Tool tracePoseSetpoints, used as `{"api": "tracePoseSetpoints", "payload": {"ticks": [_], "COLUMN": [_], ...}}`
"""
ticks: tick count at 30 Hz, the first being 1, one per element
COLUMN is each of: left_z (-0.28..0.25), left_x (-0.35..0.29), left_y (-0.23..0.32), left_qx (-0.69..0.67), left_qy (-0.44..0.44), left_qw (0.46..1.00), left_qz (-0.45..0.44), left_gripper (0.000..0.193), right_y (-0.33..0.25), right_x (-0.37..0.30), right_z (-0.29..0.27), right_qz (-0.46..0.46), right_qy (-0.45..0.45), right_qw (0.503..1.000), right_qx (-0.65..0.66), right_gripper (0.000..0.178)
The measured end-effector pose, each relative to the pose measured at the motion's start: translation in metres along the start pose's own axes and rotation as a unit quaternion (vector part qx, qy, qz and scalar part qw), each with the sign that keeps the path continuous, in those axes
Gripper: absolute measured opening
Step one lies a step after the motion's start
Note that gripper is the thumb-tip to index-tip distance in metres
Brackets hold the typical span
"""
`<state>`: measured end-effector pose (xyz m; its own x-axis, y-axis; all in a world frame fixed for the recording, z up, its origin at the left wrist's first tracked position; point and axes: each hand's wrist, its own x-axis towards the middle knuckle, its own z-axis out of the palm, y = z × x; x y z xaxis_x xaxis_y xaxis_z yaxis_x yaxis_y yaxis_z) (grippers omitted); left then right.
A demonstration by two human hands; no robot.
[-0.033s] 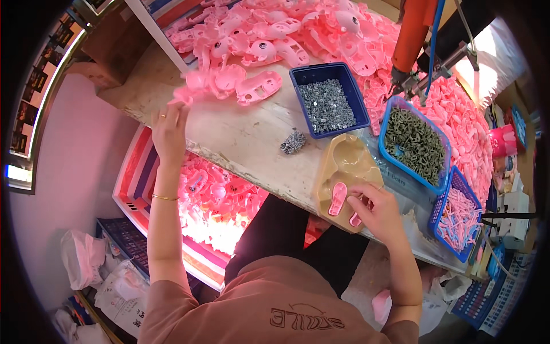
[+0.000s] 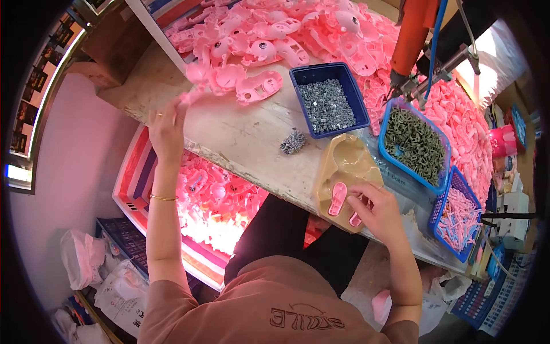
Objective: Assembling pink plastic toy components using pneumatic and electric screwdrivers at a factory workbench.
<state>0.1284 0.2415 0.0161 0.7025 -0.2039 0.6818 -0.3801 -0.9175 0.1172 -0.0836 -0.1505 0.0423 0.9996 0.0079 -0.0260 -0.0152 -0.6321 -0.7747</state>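
Note:
My left hand (image 2: 166, 129) is over the left end of the table, its fingers closed on the edge of a pink plastic part (image 2: 188, 98), which is partly blurred against the pile behind. My right hand (image 2: 373, 211) rests at the near edge of a tan moulded holder (image 2: 324, 166), thumb and fingers pinched together at a small pink shell piece (image 2: 356, 219) in a recess. Another slim pink shell piece (image 2: 338, 198) lies in the recess to its left. Past my left hand sits a larger pink shell half (image 2: 259, 87) with oval cut-outs.
A dark blue bin (image 2: 302, 109) holds small metal parts; a screw-covered clump (image 2: 293, 142) lies nearby. To the right are a blue basket (image 2: 382, 150) of dark green clips and a purple basket (image 2: 437, 217) of thin sticks. An orange power driver (image 2: 410, 40) hangs above. Pink shells (image 2: 275, 34) heap behind.
My left hand has shifted slightly left and toward me, with the pink plastic part at its fingertips. My right hand has stayed in place.

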Motion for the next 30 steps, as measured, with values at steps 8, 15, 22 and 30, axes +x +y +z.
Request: {"api": "tracePoseSetpoints", "payload": {"ticks": [8, 15, 22, 30], "left_z": [-0.059, -0.027, -0.019, -0.019], "left_x": [0.031, -0.023, -0.038, -0.047], "left_y": [0.023, 0.132, 0.198, 0.224], "left_qx": [-0.500, -0.667, -0.586, -0.442], "left_qy": [-0.062, -0.185, -0.252, -0.251], "left_qw": [0.821, 0.696, 0.765, 0.850], "left_qz": [-0.269, -0.191, -0.086, 0.138], "left_gripper": [0.020, 0.031, 0.051, 0.074], "right_y": [-0.005, -0.046, -0.014, 0.003], "right_x": [-0.005, 0.005, -0.022, -0.037], "right_z": [0.002, 0.010, -0.039, -0.010], "right_qz": [-0.010, -0.135, -0.160, -0.149], "right_qy": [0.002, 0.063, 0.158, 0.103], "right_qw": [1.000, 0.973, 0.970, 0.961], "right_qx": [0.018, 0.175, -0.089, -0.210], "right_gripper": [0.023, 0.047, 0.025, 0.039]}}
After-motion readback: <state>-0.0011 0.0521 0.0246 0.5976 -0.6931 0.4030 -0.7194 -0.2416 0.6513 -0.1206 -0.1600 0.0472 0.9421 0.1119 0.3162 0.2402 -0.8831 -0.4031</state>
